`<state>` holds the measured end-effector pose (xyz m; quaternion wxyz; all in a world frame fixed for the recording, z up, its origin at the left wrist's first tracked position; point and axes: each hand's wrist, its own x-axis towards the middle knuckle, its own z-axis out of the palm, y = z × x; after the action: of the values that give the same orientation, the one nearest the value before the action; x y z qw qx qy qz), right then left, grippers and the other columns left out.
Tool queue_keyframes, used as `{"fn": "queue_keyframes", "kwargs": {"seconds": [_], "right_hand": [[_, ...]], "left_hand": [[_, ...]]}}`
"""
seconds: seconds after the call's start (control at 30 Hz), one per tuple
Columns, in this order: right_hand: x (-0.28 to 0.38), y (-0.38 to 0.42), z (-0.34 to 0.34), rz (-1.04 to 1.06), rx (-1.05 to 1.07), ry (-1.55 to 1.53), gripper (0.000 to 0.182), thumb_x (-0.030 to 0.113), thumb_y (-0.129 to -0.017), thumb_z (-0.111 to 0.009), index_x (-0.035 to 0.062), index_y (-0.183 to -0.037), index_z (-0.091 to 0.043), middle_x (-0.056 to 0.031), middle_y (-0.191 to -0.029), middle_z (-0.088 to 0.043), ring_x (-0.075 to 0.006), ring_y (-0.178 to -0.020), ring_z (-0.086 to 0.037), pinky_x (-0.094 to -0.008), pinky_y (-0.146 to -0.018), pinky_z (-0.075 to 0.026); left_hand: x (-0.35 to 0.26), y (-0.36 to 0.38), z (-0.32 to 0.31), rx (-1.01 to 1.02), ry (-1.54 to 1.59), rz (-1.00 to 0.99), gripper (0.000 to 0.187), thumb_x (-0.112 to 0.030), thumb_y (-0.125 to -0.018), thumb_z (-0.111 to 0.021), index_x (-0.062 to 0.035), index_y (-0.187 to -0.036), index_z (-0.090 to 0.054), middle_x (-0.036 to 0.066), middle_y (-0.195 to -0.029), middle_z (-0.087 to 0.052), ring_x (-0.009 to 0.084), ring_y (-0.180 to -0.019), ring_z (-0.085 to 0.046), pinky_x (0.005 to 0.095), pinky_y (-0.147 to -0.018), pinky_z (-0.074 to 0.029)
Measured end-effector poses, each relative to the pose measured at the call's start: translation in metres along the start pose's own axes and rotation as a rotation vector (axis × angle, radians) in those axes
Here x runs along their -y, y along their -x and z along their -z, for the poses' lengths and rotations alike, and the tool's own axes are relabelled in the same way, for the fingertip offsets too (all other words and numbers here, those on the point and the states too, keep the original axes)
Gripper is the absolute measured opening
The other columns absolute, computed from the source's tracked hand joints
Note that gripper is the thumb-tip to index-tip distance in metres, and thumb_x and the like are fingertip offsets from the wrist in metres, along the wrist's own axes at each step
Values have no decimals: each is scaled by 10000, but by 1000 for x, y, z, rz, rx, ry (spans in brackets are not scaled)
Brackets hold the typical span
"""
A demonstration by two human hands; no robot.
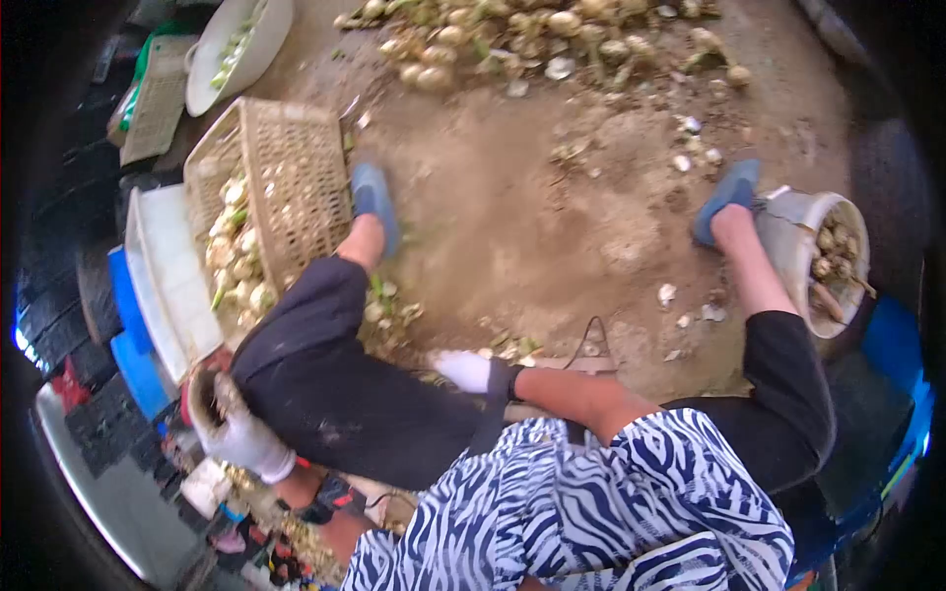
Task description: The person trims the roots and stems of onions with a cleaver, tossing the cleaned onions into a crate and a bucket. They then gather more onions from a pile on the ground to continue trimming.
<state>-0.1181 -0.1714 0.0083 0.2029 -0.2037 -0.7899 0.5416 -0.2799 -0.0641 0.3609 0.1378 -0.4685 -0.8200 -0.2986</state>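
My left hand point(241, 438), in a white glove, is at the lower left beside my knee, its fingers on the rim of a small round container point(205, 399). My right hand point(463, 371), also gloved in white, is low between my legs, near pale bulbs and peelings point(512, 348) on the ground; its fingers are blurred and partly hidden. Left of my foot, a tilted woven basket point(296, 187) holds pale bulbs with green stems point(236, 256).
A bucket point(793, 231) with brownish bulbs stands at the right. Many bulbs point(562, 25) lie across the top. White point(168, 276) and blue point(138, 364) containers are at the left, with a pale basin point(266, 49) above. A thin wire loop point(591, 340) rises between the legs.
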Motion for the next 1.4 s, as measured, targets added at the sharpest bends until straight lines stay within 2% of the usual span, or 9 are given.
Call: {"fn": "queue_keyframes", "kwargs": {"seconds": [0.23, 0.27, 0.33, 0.43, 0.6, 0.9, 1.13, 1.23, 1.4], "right_hand": [[-127, 63, 283, -700, -803, 562, 221, 58, -803, -487, -57, -964, -586, -248, -955, -604, -375, -831, -566, -462, -773, -449], [-127, 81, 332, -912, -563, 1028, 250, 20, -805, -476, -74, -1020, -564, -261, -1013, -586, -390, -909, -565, -445, -832, -452], [-158, 101, 398, -1173, -1308, 617, 386, 64, -786, -581, -72, -1137, -493, -290, -1096, -542, -405, -1014, -542, -447, -870, -451], [-195, 125, 435, -1340, -1407, 425, 453, 120, -715, -701, -51, -1072, -480, -263, -1054, -556, -428, -966, -556, -444, -845, -465], [-245, 66, 358, -702, -894, 1155, 545, 24, -737, -482, -54, -1275, -454, -269, -1136, -514, -400, -1044, -518, -445, -967, -393], [-101, -9, 194, -269, -18, 488, 236, 44, -804, -489, 21, -1024, -569, -193, -998, -590, -353, -935, -588, -460, -802, -475], [-73, 11, 114, -574, -355, 245, 365, 46, -773, -525, 30, -1134, -581, -263, -1095, -585, -416, -979, -583, -475, -857, -478], [-30, 29, 118, -558, 166, 273, 359, 49, -788, -510, 26, -1139, -579, -259, -1119, -583, -411, -998, -579, -472, -875, -470], [-39, 49, 79, -294, -159, 181, 304, 45, -773, -531, 22, -1068, -600, -231, -1051, -608, -386, -989, -589, -456, -886, -468]], "left_hand": [[14, 8, -1, -25, 236, 50, 262, 12, -898, -574, 69, -1155, -575, 151, -1097, -633, 206, -957, -620, 316, -872, -495], [12, 8, -1, -31, 175, 45, 263, 14, -903, -565, 68, -1161, -570, 153, -1092, -634, 208, -960, -622, 314, -872, -495], [11, 7, -2, -10, 139, 20, 263, 10, -903, -569, 68, -1159, -571, 154, -1089, -635, 208, -959, -622, 312, -872, -494], [5, 3, -2, -8, 111, 20, 262, -2, -901, -577, 66, -1154, -576, 150, -1086, -638, 203, -967, -616, 307, -873, -490], [-1, -3, -5, 30, 19, 42, 286, -41, -901, -597, 49, -1171, -576, 139, -1093, -637, 190, -979, -604, 310, -888, -474], [-12, -4, -6, 41, -17, 15, 295, -32, -850, -647, 51, -1130, -605, 136, -1032, -666, 206, -913, -629, 312, -835, -494], [-3, 4, -4, 26, 63, -44, 272, -68, -841, -671, 46, -1084, -625, 133, -1000, -674, 187, -905, -633, 300, -825, -498], [7, -4, -7, -7, 179, -51, 278, -82, -837, -677, 41, -1082, -629, 139, -991, -677, 197, -903, -637, 305, -824, -499], [4, 2, -10, 66, 58, -54, 297, -93, -852, -652, 28, -1121, -619, 134, -1037, -665, 190, -922, -624, 308, -839, -483]]}}
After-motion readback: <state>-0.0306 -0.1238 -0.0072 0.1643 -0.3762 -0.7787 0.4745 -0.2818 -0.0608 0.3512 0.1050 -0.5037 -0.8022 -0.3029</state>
